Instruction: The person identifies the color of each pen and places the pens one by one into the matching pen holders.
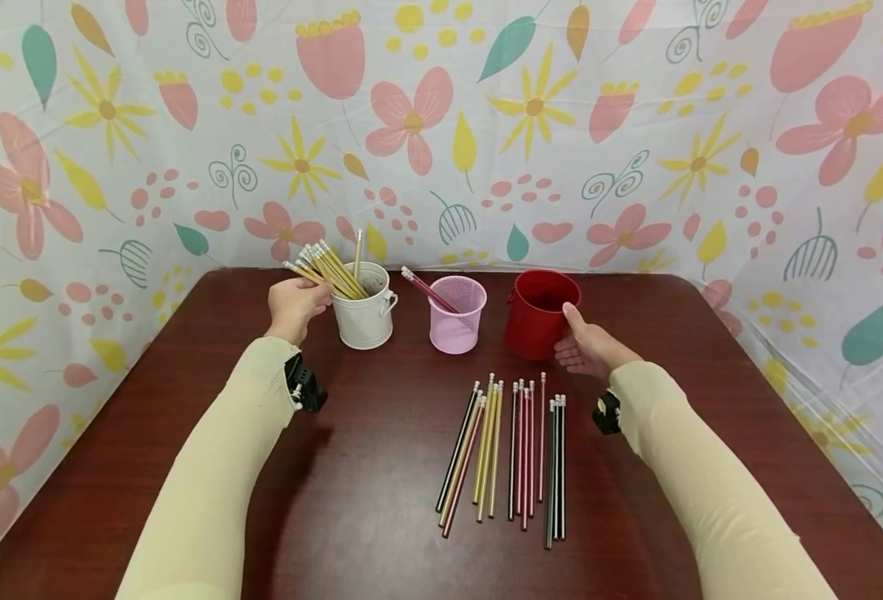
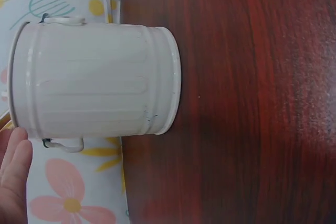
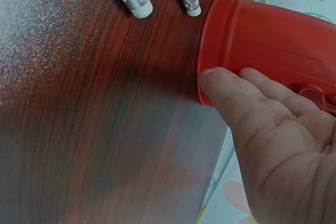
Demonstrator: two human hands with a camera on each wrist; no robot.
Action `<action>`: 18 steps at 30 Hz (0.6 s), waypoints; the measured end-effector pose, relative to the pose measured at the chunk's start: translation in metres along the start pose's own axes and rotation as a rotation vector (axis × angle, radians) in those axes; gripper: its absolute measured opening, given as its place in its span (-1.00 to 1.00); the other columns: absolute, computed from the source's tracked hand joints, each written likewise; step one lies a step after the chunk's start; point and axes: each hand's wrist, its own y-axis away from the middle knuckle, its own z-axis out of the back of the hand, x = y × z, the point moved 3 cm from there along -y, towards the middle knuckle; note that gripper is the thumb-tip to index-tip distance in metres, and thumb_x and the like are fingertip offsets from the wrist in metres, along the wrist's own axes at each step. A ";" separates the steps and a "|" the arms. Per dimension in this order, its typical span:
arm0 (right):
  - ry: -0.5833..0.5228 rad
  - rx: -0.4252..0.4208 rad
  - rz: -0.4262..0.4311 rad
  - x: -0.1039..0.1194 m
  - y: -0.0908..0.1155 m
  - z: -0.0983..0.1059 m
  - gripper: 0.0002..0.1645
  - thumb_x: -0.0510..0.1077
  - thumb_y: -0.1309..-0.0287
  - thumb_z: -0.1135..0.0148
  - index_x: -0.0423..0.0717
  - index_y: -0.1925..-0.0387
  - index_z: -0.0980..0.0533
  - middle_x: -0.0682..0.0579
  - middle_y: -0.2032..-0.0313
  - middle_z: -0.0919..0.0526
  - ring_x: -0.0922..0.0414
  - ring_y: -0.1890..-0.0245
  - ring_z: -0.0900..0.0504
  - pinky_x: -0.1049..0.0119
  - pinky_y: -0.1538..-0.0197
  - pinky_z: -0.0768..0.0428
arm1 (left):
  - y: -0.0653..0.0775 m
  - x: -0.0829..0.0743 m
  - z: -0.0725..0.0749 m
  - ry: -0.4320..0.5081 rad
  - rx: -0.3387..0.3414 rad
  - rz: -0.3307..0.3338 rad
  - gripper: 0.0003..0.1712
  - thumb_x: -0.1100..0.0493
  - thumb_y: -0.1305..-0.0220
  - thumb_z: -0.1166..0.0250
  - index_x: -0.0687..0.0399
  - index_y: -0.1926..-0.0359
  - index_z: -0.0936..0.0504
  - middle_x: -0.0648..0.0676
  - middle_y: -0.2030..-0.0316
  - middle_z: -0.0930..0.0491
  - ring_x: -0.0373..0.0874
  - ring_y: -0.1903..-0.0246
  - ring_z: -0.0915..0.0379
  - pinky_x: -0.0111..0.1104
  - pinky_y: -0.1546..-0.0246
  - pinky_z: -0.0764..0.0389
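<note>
A white metal pail with small side handles holds several yellow pencils, eraser ends up. My left hand is at the pail's left rim, beside the leaning pencils. In the left wrist view, its fairly straight fingers reach the rim; the thumb is not visible there. My right hand touches the right side of a red pail, thumb up near the rim. In the right wrist view, extended fingers lie along that pail's side near its base. No contents show inside the red pail.
Between the pails stands a pink mesh cup with red pencils leaning left. Loose black, yellow and red pencils lie in rows on the dark wooden table. A flower-patterned cloth hangs behind the table.
</note>
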 end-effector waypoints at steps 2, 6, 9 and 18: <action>0.001 0.004 0.003 0.000 0.001 0.000 0.19 0.46 -0.34 0.62 -0.64 -0.32 0.00 -0.55 -0.32 -0.13 -0.36 -0.33 -0.21 -0.10 -0.39 -0.21 | 0.001 0.001 0.000 -0.035 -0.004 0.004 -0.60 0.26 -0.23 -0.30 0.45 -0.03 -0.57 -0.01 0.54 -0.64 -0.27 0.46 -0.64 -0.44 0.25 -0.67; 0.006 0.014 0.008 0.001 0.001 0.000 0.20 0.46 -0.34 0.64 -0.66 -0.33 0.01 -0.56 -0.33 -0.11 -0.37 -0.35 -0.18 -0.10 -0.39 -0.19 | 0.002 0.002 0.000 -0.094 -0.009 -0.007 -0.58 0.20 -0.24 -0.30 0.41 -0.04 -0.59 0.30 0.17 -0.68 -0.22 0.38 -0.68 -0.42 0.24 -0.67; 0.001 0.014 0.004 0.000 0.001 0.001 0.22 0.47 -0.32 0.63 -0.66 -0.32 0.00 -0.56 -0.33 -0.11 -0.37 -0.35 -0.17 -0.10 -0.39 -0.18 | 0.002 0.002 0.001 -0.117 -0.015 -0.020 -0.56 0.18 -0.24 -0.30 0.41 -0.05 -0.58 0.38 0.05 -0.62 -0.30 0.49 -0.64 -0.44 0.28 -0.67; 0.004 0.009 0.005 0.001 0.003 -0.001 0.20 0.46 -0.34 0.63 -0.66 -0.31 -0.01 -0.56 -0.33 -0.13 -0.37 -0.34 -0.19 -0.10 -0.39 -0.20 | 0.001 0.004 -0.003 -0.213 -0.014 -0.025 -0.60 0.19 -0.25 -0.30 0.43 -0.01 -0.60 0.36 0.08 -0.64 -0.35 0.59 -0.57 -0.55 0.47 -0.62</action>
